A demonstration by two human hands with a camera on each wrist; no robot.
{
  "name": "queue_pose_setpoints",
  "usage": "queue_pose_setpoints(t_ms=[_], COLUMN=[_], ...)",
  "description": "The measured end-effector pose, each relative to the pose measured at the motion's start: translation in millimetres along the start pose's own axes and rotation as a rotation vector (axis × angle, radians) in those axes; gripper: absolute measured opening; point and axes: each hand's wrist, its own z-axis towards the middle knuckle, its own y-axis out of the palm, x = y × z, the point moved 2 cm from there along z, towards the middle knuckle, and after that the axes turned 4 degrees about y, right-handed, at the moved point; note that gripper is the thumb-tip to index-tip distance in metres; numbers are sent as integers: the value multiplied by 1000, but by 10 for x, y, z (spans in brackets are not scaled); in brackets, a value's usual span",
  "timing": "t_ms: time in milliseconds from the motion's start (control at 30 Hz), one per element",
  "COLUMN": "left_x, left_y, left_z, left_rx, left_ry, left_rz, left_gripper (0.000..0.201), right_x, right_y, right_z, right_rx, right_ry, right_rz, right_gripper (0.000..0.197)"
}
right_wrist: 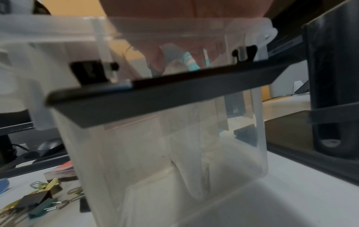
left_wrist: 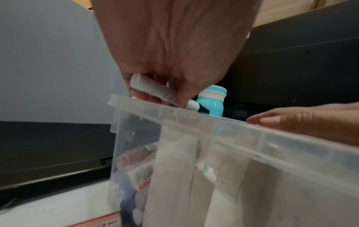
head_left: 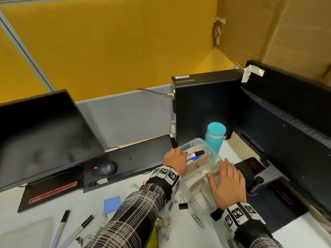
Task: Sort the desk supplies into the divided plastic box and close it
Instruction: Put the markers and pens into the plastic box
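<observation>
Nearest edge of desk [head_left: 279, 235]: two pens [head_left: 61, 228], scattered paper clips [head_left: 198, 220] and binder clips [head_left: 183, 204]; blue sticky-note pad [head_left: 112, 204] just beyond, left of plaid sleeve [head_left: 136, 212]. In right wrist view, pile of binder clips at lower left beside box wall.

Mid-desk: clear plastic box [head_left: 200, 203] w/ cardboard dividers [head_left: 200, 162], lid off; seen from the side in left wrist view [left_wrist: 233, 153] and right wrist view [right_wrist: 155, 145].

Right hand [head_left: 226, 183]: fingers straight and spread, palm down over near-right part of box, gripping nothing; whether touching rim or just above, cannot tell. Fingertips visible at right in left wrist view [left_wrist: 303, 119].

Left hand [head_left: 176, 159]: at far-left corner of box, fingers curled round a white-barrelled marker [left_wrist: 153, 89] w/ black cap, held just above rim [left_wrist: 174, 113] per left wrist view. Other markers [head_left: 196, 155] (black, red, blue caps) lying in far compartment, alongside left fingers.

Beyond box: teal bottle [head_left: 215, 136] upright, just behind far-right corner. Black mouse [head_left: 104, 168] and black keyboard [head_left: 136, 156] to left. Monitor [head_left: 43, 133] far left, w/ red-trimmed base. Black PC tower [head_left: 206, 104] behind bottle; second monitor back [head_left: 286, 122] at right. Grey partition [head_left: 129, 113], then yellow wall [head_left: 107, 42], at rear.
</observation>
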Motion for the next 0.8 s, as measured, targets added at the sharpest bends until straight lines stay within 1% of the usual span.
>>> queue_pose_setpoints(t_ms=[100, 200, 267, 367, 500, 567, 633, 700, 733, 800], left_x=[58, 90, 68, -15, -265, -474, -755, -1097, -1289, -1704], left_y=[2, 10, 5, -38, -97, -73, -2, 111, 163, 257], left_z=[91, 144, 116, -75, -546, -835, -1160, -1519, -1703, -2087], left_rx=[-99, -237, -242, -141, 69, 162, 217, 243, 249, 243], left_ry=[11, 30, 21, 64, 184, 184, 132, 61, 11, -122], left_rz=[-34, -62, -105, -207, -294, -313, -336, -342, -346, -347], left_gripper=[43, 45, 42, 44, 48, 46, 41, 37, 36, 39], right_x=[-2, -10, -16, -14, 5, 0, -49, -204, -320, -628], right_y=[-3, -16, -25, -30, -26, -46, -73, -120, -132, -142], right_z=[4, -4, -1, 8, 25, 19, -16, -101, -152, -273], right_rx=[-10, -26, -37, -58, -62, -102, -147, -120, -84, 0], right_ry=[1, 8, 11, 13, 12, 33, 61, 46, 9, -137], right_rz=[-2, -11, -17, -39, -71, -106, -150, -123, -69, 24], right_gripper=[72, 73, 72, 72, 72, 72, 71, 67, 65, 57])
